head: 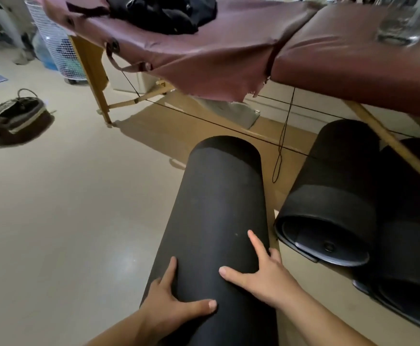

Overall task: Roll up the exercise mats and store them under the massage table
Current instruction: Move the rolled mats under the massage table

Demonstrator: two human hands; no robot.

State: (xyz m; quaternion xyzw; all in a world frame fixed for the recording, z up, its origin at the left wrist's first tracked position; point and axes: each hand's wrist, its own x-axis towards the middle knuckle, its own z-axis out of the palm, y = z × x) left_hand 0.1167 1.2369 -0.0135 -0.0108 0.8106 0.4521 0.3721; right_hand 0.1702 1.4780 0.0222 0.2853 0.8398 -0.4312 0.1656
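A thick black rolled mat (219,211) lies lengthwise in front of me, its far end pointing under the maroon massage table (229,53). My left hand (171,300) clasps its left side near the close end, thumb over the top. My right hand (261,270) presses on its right side with fingers spread. A second rolled black mat (336,196) lies to the right beneath the table, its spiral end facing me. A third rolled mat (409,221) rests beside that one, further right, partly hidden by a wooden table leg (394,143).
Black bracing cables (229,128) and a hanging cord (282,146) cross under the table. Dark clothing (164,11) lies on the tabletop. A striped bag (16,118) sits on the floor at left. A white wire basket (61,53) stands behind the table's left leg (96,81).
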